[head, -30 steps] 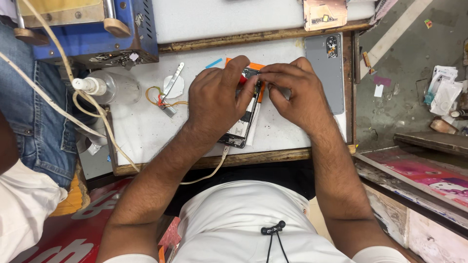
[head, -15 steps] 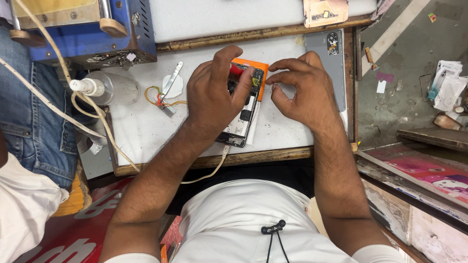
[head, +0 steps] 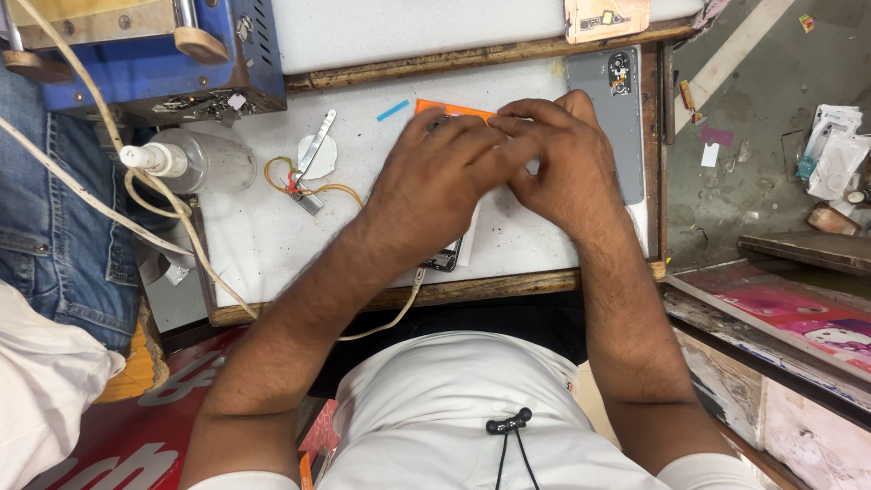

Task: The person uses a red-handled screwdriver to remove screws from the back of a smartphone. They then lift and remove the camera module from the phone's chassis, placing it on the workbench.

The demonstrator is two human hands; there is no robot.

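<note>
An opened phone lies on the white work mat; only its lower end shows below my left hand, which lies flat over it and holds it down. My right hand is just to the right, its fingertips bunched against the left hand's fingertips. What those fingers pinch is hidden. An orange flat piece sticks out above my left hand's fingers.
A grey phone back cover lies at the mat's right edge. Tweezers, a yellow wire loop, a small blue strip, a clear bottle and a blue machine are to the left. A cream cable crosses the left side.
My left hand has slid up and right over the phone and the orange piece. My right hand has closed in until the fingertips of both hands meet.
</note>
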